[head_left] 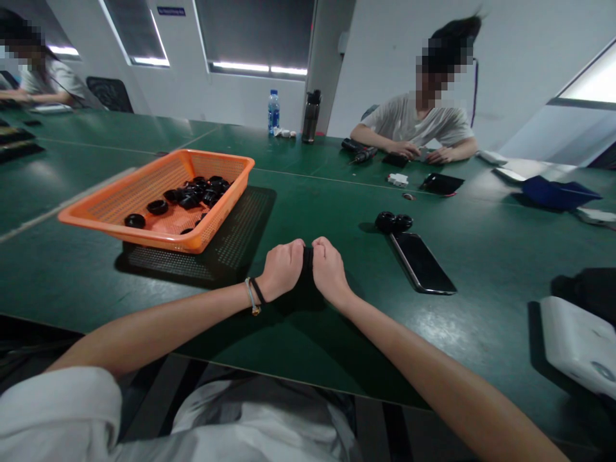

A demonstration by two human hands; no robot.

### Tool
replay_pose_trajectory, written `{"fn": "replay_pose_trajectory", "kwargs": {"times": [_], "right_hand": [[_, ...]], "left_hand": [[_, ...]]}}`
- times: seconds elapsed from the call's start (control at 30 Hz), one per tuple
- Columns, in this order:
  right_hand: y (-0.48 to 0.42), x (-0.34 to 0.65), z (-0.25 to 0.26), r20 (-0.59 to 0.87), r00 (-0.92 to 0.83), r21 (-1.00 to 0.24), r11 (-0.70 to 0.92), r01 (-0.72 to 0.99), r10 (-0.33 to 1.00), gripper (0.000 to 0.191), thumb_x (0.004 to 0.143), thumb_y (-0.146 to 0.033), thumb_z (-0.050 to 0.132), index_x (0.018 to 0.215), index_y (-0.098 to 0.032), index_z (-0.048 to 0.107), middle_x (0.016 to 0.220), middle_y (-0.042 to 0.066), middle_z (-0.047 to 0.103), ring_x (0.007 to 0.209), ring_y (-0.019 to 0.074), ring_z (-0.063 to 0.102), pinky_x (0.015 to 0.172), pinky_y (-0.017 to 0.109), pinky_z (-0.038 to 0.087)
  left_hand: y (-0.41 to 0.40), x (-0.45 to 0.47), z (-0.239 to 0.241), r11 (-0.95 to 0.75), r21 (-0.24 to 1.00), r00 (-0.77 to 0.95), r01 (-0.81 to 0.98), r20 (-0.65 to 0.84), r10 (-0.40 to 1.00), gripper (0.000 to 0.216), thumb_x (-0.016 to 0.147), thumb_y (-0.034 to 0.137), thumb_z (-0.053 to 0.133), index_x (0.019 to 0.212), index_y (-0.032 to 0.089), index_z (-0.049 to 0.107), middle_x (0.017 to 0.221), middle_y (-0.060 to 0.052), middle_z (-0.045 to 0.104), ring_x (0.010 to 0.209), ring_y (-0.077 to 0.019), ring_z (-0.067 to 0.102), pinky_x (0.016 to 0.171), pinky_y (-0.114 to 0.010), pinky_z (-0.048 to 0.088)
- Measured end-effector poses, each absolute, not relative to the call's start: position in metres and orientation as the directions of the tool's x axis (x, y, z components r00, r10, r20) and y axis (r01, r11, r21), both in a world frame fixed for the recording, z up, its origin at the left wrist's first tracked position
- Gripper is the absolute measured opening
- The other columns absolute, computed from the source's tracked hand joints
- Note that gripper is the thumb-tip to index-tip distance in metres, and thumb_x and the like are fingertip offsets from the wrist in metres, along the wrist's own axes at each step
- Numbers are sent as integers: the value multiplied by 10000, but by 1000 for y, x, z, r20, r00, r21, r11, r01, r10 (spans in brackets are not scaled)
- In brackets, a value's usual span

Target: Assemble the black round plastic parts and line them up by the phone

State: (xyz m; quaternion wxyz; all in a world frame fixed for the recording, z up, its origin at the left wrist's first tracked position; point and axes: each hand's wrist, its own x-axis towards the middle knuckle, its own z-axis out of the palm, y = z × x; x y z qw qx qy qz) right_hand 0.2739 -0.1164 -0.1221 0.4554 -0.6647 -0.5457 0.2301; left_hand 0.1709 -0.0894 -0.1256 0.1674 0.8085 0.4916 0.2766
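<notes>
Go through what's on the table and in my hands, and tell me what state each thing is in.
Left hand: closed on the black part
Right hand: closed on the black part
Black part: held between both hands, mostly hidden
Orange basket: upright, partly filled with loose black pieces
Phone: lying flat, screen dark
Plastic bottle: upright, capped
Dark bottle: upright

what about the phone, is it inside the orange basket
No, the phone lies on the green table to the right of the right hand, while the orange basket stands left of the left hand.
</notes>
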Motion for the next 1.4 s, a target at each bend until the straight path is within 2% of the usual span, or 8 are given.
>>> {"fn": "replay_pose_trajectory", "kwargs": {"times": [0.23, 0.4, 0.53, 0.67, 0.8, 0.93, 1.17, 1.4], "right_hand": [[-110, 276, -139, 63, 294, -927, -53, 371, 954, 271, 803, -293, 261, 594, -216, 416, 572, -12, 457, 540, 136, 420, 493, 245, 304], [-107, 278, -136, 80, 279, -922, -36, 386, 957, 264, 801, -287, 258, 593, -217, 405, 579, -11, 456, 556, 138, 431, 491, 241, 305], [-108, 280, -127, 214, 261, -836, 38, 548, 941, 210, 783, -243, 260, 613, -220, 383, 564, -12, 427, 533, 140, 410, 497, 249, 272], [-110, 282, -127, 414, 194, -672, 155, 725, 889, 149, 763, -216, 265, 665, -219, 378, 508, -31, 373, 456, 128, 352, 483, 253, 226], [-112, 286, -133, 567, 68, -527, 298, 796, 821, 132, 749, -227, 289, 723, -208, 417, 514, -28, 415, 432, 118, 371, 477, 243, 256], [-115, 289, -135, 630, -29, -440, 387, 810, 776, 182, 733, -225, 325, 835, -201, 474, 608, 8, 542, 533, 139, 483, 546, 244, 337], [-118, 281, -132, 518, 42, -555, 298, 777, 854, 174, 759, -222, 274, 781, -209, 446, 557, -11, 467, 479, 132, 416, 530, 252, 307], [-120, 276, -131, 463, 125, -626, 224, 747, 878, 131, 748, -211, 264, 689, -221, 381, 525, -29, 363, 461, 133, 353, 517, 264, 242]], "left_hand": [[-89, 169, -126, -512, 451, 402, 731, 321, 858, 414, 877, 219, 159, 757, 157, 550, 589, -29, 556, 569, -164, 534, 556, -257, 330], [-86, 170, -125, -491, 581, 385, 649, 306, 871, 377, 871, 248, 193, 673, 171, 505, 572, -8, 500, 567, -144, 489, 554, -241, 321], [-85, 172, -126, -400, 785, 348, 473, 250, 903, 377, 878, 333, 218, 644, 170, 464, 564, 9, 460, 540, -116, 452, 526, -220, 326], [-85, 173, -126, -161, 938, 326, 308, 56, 944, 462, 876, 452, 217, 587, 163, 433, 477, 24, 417, 425, -89, 399, 431, -204, 300], [-84, 174, -125, 18, 965, 390, 263, -123, 912, 526, 879, 476, 206, 500, 164, 395, 363, 36, 359, 329, -69, 336, 375, -199, 263], [-87, 174, -122, 108, 968, 399, 225, -193, 897, 486, 883, 448, 235, 522, 165, 396, 365, 46, 349, 325, -65, 327, 360, -189, 264], [-93, 172, -128, -161, 934, 307, 317, 60, 950, 470, 888, 398, 208, 533, 167, 412, 462, 9, 450, 432, -97, 429, 424, -214, 333], [-96, 170, -125, -329, 744, 306, 582, 175, 936, 420, 888, 232, 191, 555, 169, 440, 521, -24, 516, 505, -125, 479, 505, -238, 340]]}}
